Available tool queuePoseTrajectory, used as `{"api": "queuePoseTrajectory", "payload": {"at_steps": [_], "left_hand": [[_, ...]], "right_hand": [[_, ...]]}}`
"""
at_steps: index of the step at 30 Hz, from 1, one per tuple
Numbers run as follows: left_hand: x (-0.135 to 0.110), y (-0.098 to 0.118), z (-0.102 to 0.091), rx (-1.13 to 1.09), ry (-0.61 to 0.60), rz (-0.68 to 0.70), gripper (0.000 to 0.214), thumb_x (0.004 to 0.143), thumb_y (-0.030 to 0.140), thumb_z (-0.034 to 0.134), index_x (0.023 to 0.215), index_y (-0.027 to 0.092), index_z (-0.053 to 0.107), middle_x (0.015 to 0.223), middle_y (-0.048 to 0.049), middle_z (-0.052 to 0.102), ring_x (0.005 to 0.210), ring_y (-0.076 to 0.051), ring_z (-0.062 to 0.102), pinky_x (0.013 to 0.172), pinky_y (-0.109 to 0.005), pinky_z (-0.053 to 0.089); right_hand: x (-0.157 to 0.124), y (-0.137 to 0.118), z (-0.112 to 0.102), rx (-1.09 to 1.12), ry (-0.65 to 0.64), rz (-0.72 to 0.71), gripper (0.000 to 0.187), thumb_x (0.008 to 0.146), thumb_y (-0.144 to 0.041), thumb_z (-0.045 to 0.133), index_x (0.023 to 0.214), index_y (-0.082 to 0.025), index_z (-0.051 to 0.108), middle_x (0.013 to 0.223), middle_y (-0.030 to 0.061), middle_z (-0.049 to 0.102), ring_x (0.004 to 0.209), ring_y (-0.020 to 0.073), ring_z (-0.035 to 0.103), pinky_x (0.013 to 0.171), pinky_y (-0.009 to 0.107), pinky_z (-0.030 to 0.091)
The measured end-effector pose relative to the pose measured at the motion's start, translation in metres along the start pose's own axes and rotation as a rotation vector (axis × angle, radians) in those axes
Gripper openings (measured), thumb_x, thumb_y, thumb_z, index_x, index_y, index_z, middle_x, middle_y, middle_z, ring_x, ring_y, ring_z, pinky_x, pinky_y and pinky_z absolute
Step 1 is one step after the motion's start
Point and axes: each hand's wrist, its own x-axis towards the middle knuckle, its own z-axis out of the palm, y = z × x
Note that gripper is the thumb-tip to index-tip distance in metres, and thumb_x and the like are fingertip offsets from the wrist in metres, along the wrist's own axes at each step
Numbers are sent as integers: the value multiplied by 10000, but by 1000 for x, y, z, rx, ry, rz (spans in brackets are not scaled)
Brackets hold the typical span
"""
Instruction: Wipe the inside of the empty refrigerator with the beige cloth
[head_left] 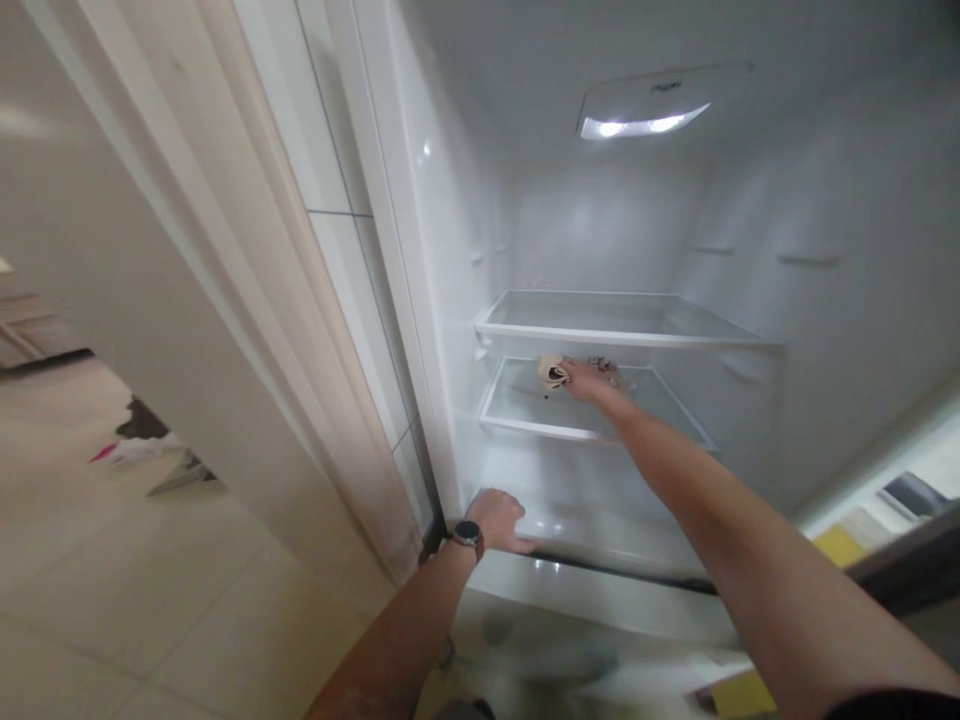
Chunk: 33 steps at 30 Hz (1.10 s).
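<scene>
I look into an open, lit refrigerator. My right hand (pixel 589 380) reaches deep inside and is closed on a beige cloth (pixel 552 372), pressed onto the middle glass shelf (pixel 525 418). My left hand (pixel 499 520), with a dark watch on its wrist, rests on the front lip of the lowest shelf (pixel 592 545), fingers curled over the edge. A second glass shelf (pixel 615 320) sits just above the cloth. All the shelves are bare.
The refrigerator's left wall (pixel 442 250) stands next to a pale wooden panel (pixel 225 300). A lamp (pixel 645 110) glows in the ceiling. Tiled floor (pixel 112 560) spreads at left, with dark and pink items (pixel 142 435) lying on it. Yellow and grey objects (pixel 885 510) lie at right.
</scene>
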Motion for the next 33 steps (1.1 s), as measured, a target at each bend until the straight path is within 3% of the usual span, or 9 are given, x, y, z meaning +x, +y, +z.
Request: {"api": "queuePoseTrajectory", "payload": {"at_steps": [8,16,21,25,33], "left_hand": [[0,-1,0,3,-4,13,717,833,833,540,876,171,811,890,-163,774,876,-341,743,771,-426,551],[0,2,-2,6,26,-15,717,826,835,542,867,174,815,896,-172,780,884,-359,746,794,-444,551],[0,3,-4,2,19,-17,704,825,823,550,878,176,822,896,-176,783,894,-368,748,806,-451,550],[-1,4,-6,4,14,-32,695,823,811,561,880,172,829,887,-179,784,888,-365,754,798,-442,553],[-1,5,-6,-9,20,-41,645,801,784,607,870,183,830,869,-161,783,873,-350,756,800,-426,553]], "right_hand": [[-59,-47,-15,17,24,-79,452,976,-242,466,1405,-249,608,1501,106,570,1261,282,624,1055,392,494],[-110,-107,-32,108,-24,-169,393,977,-309,453,1316,-271,648,1426,91,607,1237,303,626,1049,455,490],[-112,-140,-30,115,3,-164,384,966,-315,455,1292,-279,655,1350,97,645,1198,307,640,991,454,512],[-105,-157,-25,115,18,-192,406,949,-329,505,1334,-269,620,1404,112,614,1293,318,578,1050,478,480],[-84,-149,-19,139,-7,-192,441,961,-355,498,1380,-243,574,1465,136,567,1336,335,540,1092,548,441]]}}
